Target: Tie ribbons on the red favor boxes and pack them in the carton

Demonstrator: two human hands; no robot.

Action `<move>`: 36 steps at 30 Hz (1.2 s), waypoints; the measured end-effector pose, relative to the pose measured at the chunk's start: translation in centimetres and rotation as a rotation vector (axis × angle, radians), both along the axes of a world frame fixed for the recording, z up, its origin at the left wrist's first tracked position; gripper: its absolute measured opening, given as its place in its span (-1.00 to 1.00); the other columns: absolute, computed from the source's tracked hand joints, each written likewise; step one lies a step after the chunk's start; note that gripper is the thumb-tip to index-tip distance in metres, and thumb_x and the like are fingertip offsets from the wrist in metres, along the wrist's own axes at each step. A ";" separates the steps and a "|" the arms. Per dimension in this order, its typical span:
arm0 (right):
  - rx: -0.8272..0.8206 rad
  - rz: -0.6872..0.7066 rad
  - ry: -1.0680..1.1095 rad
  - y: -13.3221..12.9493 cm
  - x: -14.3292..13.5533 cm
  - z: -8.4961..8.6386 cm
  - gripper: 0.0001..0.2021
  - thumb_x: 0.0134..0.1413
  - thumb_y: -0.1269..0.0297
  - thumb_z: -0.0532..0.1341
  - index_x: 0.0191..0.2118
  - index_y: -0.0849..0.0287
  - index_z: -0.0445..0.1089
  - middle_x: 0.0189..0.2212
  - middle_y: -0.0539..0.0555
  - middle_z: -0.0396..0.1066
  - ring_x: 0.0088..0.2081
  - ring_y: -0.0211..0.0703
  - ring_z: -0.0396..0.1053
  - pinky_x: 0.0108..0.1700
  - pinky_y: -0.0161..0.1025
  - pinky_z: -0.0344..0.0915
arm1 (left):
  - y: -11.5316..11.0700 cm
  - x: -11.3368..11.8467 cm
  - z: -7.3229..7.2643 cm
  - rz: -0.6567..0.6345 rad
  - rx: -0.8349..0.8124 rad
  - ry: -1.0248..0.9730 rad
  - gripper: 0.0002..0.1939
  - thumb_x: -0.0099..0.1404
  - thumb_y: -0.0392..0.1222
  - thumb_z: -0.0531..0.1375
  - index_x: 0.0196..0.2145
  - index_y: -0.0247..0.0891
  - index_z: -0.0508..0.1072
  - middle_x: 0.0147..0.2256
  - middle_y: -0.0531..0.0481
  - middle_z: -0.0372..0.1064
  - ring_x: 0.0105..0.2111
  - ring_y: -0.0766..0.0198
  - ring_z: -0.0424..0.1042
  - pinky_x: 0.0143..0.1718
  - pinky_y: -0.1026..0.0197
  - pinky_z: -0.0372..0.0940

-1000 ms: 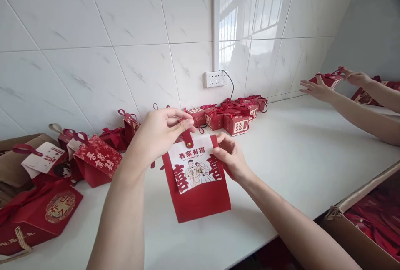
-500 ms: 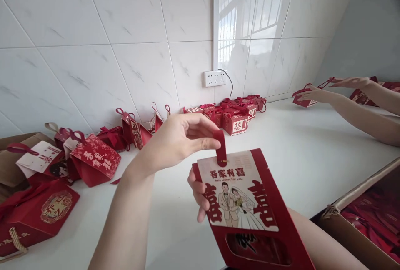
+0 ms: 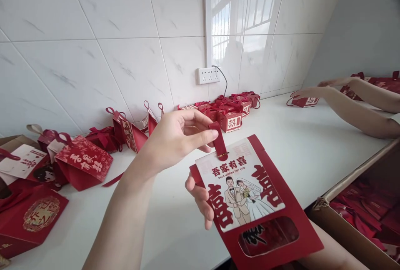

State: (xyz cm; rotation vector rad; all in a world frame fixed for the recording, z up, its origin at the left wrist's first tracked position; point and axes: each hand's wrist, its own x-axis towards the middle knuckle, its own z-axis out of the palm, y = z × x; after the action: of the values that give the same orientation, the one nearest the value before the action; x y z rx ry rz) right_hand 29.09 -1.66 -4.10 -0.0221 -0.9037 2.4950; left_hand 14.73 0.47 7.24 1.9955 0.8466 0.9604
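A flat red gift bag [image 3: 271, 178] with a white card showing a wedding couple and a clear window lies tilted in front of me. My right hand [image 3: 200, 199] holds it from behind and below; its fingers curl round the bag's left edge, and the palm is hidden. From the left, my left hand [image 3: 187, 136] reaches over and pinches the red ribbon loop [image 3: 218, 141] at the bag's top between thumb and fingers. Through the window, a dark red packet [image 3: 268, 236] with black lettering shows inside.
Red gift boxes [image 3: 229, 121] stand along the tiled wall, with more boxes [image 3: 84, 161] at left. An open carton [image 3: 346, 232] of red items is at lower right. Another person's arms [image 3: 346, 103] reach over a red box at far right.
The view has shifted slightly right. The bag has come up and tilted more, showing more of its window. At far right, the other person's box has turned and their hands have moved.
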 end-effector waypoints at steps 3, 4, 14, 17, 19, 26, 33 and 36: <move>-0.007 -0.010 0.022 0.1 -0.1 0.0 -0.05 -0.54 -0.57 -0.22 -0.33 0.23 0.34 -0.45 0.04 0.36 -0.41 -0.13 0.45 -0.25 -0.10 0.38 | -0.2 0.1 0.0 -0.008 -0.008 0.003 -0.81 0.09 -0.10 0.31 -0.38 -0.25 0.47 -0.45 0.03 0.46 -0.53 0.34 0.44 -0.50 0.30 0.39; 0.008 0.000 0.023 0.2 -0.2 0.1 -0.09 -0.57 -0.56 -0.19 -0.37 0.21 0.32 -0.44 0.05 0.37 -0.40 -0.13 0.44 -0.25 -0.08 0.38 | -0.2 0.1 0.0 -0.012 -0.008 -0.001 -0.82 0.10 -0.10 0.30 -0.38 -0.24 0.48 -0.45 0.03 0.47 -0.52 0.33 0.44 -0.49 0.30 0.39; 0.418 -0.949 -0.164 2.2 -0.1 1.0 -0.72 -0.19 0.06 0.35 -0.46 0.17 0.38 -0.57 -0.07 0.36 -0.58 -0.36 0.28 -0.51 -0.41 0.25 | 0.2 -2.0 0.8 -0.031 0.038 -0.099 -0.84 0.15 -0.09 0.28 -0.41 -0.22 0.44 -0.42 0.05 0.44 -0.42 0.31 0.43 -0.39 0.28 0.32; 0.565 -1.345 -0.402 -0.5 1.2 2.2 -0.83 -0.06 0.15 0.31 -0.40 0.14 0.42 -0.46 -0.03 0.41 -0.47 -0.32 0.35 -0.44 -0.40 0.33 | 1.0 -2.3 0.4 -0.080 -0.043 -0.171 -0.83 0.18 -0.09 0.25 -0.43 -0.22 0.38 -0.46 0.06 0.41 -0.44 0.32 0.41 -0.41 0.28 0.29; 0.655 -1.539 -0.618 -3.3 1.8 2.9 -0.88 -0.02 0.20 0.29 -0.41 0.13 0.43 -0.44 -0.01 0.42 -0.44 -0.29 0.35 -0.46 -0.39 0.35 | 1.6 -1.9 -0.1 -0.162 -0.082 -0.185 -0.81 0.18 -0.08 0.26 -0.44 -0.23 0.36 -0.46 0.04 0.40 -0.43 0.30 0.43 -0.40 0.25 0.31; 0.716 -1.704 -0.953 -11.4 2.2 3.8 -0.90 -0.03 0.21 0.29 -0.39 0.10 0.48 -0.48 0.01 0.43 -0.51 -0.25 0.37 -0.55 -0.37 0.38 | 1.8 0.2 -1.7 -0.549 -0.206 -0.174 -0.71 0.08 0.03 0.32 -0.46 -0.26 0.41 -0.47 0.01 0.42 -0.45 0.30 0.44 -0.40 0.23 0.35; 0.452 -1.580 -0.816 -14.5 2.0 3.6 -0.80 -0.02 0.11 0.29 -0.34 0.12 0.48 -0.50 0.03 0.45 -0.50 -0.21 0.41 -0.52 -0.38 0.34 | 0.1 0.8 -1.4 -0.773 -0.189 -0.222 -0.78 0.14 -0.06 0.29 -0.45 -0.25 0.41 -0.38 -0.04 0.49 -0.35 0.25 0.51 -0.30 0.18 0.39; 0.239 -1.416 -0.601 -14.0 1.1 2.3 -0.75 -0.01 0.05 0.27 -0.30 0.12 0.46 -0.50 0.03 0.44 -0.49 -0.21 0.40 -0.47 -0.34 0.35 | -1.1 1.0 -1.1 -0.825 -0.192 -0.258 -0.83 0.22 -0.14 0.24 -0.43 -0.26 0.38 -0.28 -0.09 0.53 -0.24 0.23 0.51 -0.21 0.17 0.39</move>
State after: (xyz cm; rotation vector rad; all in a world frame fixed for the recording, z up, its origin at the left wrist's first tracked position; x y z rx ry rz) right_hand 30.23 -15.68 -1.76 -0.9886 -0.8893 1.0326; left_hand 15.73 -0.64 6.13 1.7480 -0.0567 0.5918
